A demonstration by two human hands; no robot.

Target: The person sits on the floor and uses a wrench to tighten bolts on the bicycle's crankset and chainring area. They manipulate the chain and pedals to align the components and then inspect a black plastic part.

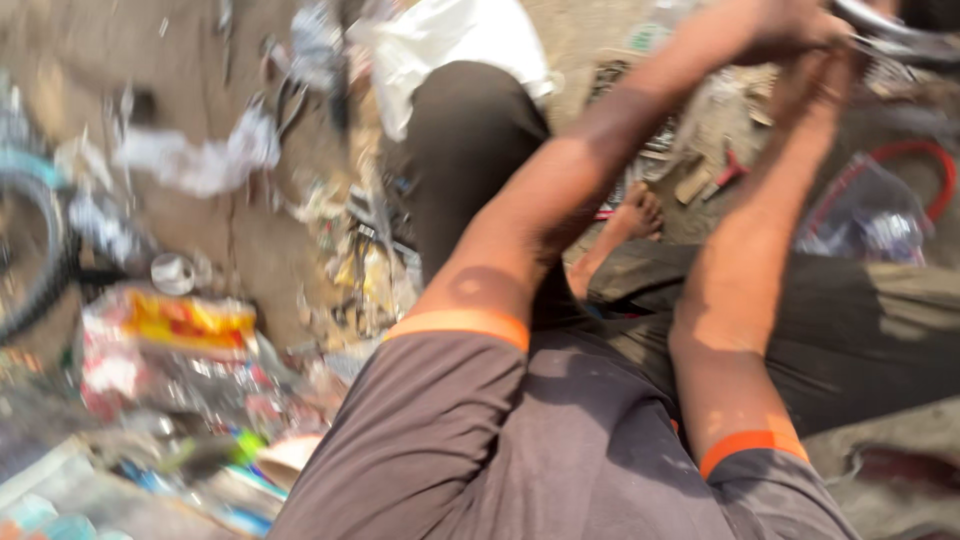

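Note:
The view is blurred by motion. Both my arms stretch up to the top right corner. My left hand [790,25] is closed around a curved shiny metal part [890,38], which looks like a wheel rim or bar. My right hand [818,85] lies just under it, against the same metal part, and its fingers are too smeared to read. I wear a grey shirt with orange sleeve bands. My knee in black trousers [470,150] and my bare foot [632,215] rest on the dirt ground below the arms.
A bicycle tyre [25,250] stands at the left edge. Litter, plastic wrappers [170,340] and a white cloth [440,40] are strewn over the ground. At the right lie a clear plastic bag [868,215], a red hoop [935,165] and a red-handled tool [728,172].

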